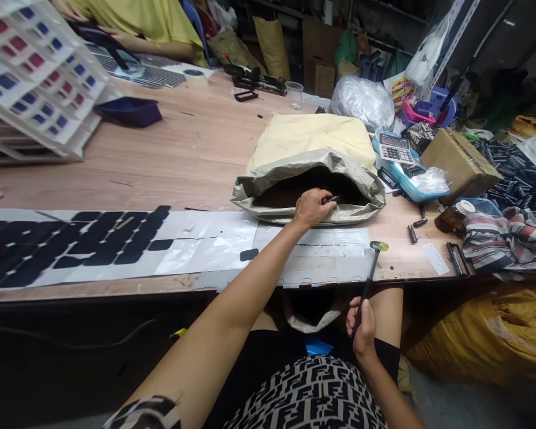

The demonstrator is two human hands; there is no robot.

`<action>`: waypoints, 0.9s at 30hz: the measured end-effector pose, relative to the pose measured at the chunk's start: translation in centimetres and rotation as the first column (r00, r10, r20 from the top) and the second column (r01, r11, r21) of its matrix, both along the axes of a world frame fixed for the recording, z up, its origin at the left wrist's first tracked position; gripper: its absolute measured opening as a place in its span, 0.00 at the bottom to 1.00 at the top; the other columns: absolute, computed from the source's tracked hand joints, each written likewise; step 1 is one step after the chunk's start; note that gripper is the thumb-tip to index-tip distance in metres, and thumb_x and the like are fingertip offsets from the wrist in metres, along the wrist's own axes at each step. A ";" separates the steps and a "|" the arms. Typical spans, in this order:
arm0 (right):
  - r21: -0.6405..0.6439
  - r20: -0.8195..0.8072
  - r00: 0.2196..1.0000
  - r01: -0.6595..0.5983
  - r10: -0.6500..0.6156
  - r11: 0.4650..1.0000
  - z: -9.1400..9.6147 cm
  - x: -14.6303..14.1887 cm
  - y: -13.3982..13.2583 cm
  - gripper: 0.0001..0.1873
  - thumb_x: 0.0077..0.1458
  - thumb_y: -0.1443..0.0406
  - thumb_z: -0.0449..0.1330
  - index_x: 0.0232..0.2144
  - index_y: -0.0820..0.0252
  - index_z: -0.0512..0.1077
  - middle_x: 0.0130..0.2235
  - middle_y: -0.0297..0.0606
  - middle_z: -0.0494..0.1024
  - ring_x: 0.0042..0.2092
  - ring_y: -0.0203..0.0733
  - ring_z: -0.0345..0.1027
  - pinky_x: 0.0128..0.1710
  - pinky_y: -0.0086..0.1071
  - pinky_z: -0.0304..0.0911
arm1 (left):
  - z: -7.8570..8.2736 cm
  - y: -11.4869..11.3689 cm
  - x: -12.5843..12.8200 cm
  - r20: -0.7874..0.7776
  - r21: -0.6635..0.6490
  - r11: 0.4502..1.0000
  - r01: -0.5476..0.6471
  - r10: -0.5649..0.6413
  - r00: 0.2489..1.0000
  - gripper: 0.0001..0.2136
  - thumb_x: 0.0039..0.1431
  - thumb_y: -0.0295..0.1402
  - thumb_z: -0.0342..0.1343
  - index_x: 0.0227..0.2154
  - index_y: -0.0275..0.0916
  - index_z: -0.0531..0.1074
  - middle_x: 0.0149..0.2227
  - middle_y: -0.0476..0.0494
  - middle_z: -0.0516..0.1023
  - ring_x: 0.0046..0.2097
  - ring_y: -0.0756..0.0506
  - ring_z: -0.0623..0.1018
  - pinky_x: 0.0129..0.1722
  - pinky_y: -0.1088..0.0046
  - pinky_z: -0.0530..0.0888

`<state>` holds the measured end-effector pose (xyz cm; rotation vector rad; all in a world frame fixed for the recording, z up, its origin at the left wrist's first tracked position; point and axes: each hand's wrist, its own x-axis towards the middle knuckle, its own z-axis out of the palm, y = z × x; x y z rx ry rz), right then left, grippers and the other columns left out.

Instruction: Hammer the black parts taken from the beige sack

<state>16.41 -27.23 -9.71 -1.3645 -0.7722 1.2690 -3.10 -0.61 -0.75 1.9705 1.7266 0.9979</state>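
Note:
A cream woven sack (312,134) lies on the table with its mouth rolled open toward me. At that mouth is my left hand (313,207), its fingers closed round a small black part (333,199) whose kind I cannot make out. The dark inside of the sack hides its contents. By the table's front edge, my right hand (363,328) grips the black handle of a small mallet (374,257). The mallet's head, partly clear yellow, points up over the tabletop. Flat black rounded pieces (134,235) cover a white sheet (205,229) at the left; one lone piece (249,255) lies nearer the sack.
Right of the sack stand a blue tray (422,187) with a calculator (396,149), a cardboard box (462,161), a brown jar (453,215) and a striped cloth (495,238). White racks (36,77) rise at the left. Across the table sits a person in yellow (138,24).

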 end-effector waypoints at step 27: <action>-0.009 0.183 0.967 -0.181 0.180 0.983 3.1 -0.7 -1.2 0.27 0.64 0.41 0.48 0.35 0.58 0.67 0.19 0.23 0.58 0.18 0.29 0.51 0.17 0.24 0.49 | -4.0 -8.3 -0.2 0.074 0.001 0.920 0.391 -0.390 0.918 0.07 0.54 0.34 0.62 0.36 0.42 0.79 0.34 0.47 0.78 0.41 0.44 0.70 0.44 0.67 0.67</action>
